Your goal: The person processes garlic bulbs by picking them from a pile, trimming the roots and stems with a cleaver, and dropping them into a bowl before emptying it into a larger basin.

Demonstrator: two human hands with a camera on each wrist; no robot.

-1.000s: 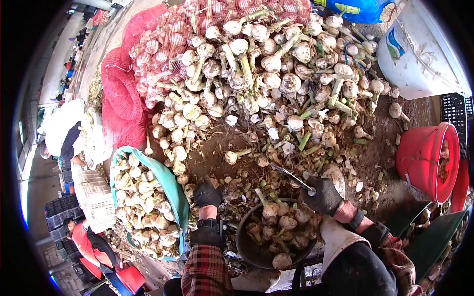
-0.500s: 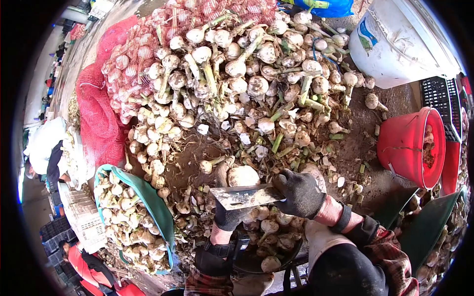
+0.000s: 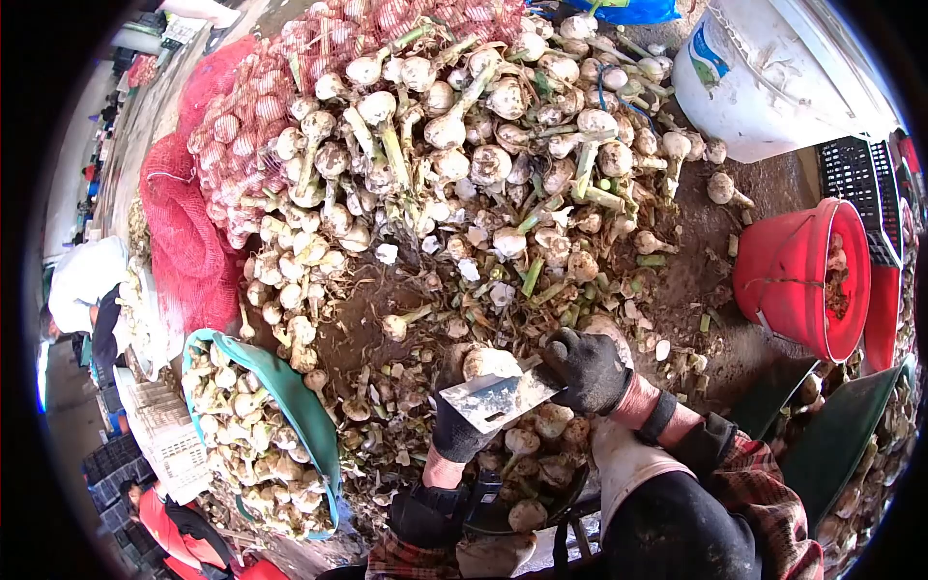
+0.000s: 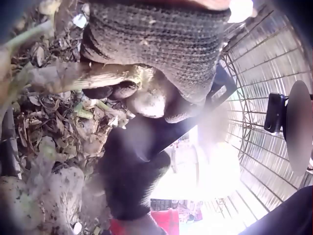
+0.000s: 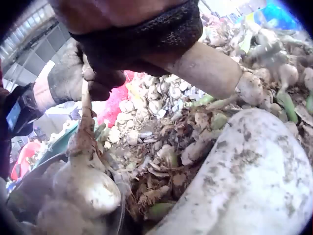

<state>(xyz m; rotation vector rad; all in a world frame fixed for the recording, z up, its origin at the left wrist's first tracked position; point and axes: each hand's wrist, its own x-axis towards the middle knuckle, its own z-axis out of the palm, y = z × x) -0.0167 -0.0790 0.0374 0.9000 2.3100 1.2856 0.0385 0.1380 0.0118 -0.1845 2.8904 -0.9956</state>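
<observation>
In the head view my gloved left hand [image 3: 456,425] grips a garlic bulb [image 3: 491,364]; the left wrist view shows its thick stalk [image 4: 88,76] sticking out past the fingers. My right hand [image 3: 585,372], also in a dark glove, holds a cleaver by its pale handle [image 5: 205,71]. The broad, dirt-smeared blade [image 3: 493,394] lies across the bulb's near side, overlapping the left hand in the head view. Below both hands is a dark bowl [image 3: 572,495] with several garlic bulbs in it.
A big heap of garlic [image 3: 454,159] lies ahead, beside a red mesh sack [image 3: 179,222]. To the left stands a teal tub [image 3: 314,416] full of bulbs; to the right, a red bucket [image 3: 788,275] and a white bucket [image 3: 744,97]. Cut leaves [image 3: 387,387] litter the ground.
My left hand has come from the ground at the left to in front of me, now with a garlic bulb. The cleaver has swung across to it, its blade face turning more into view.
</observation>
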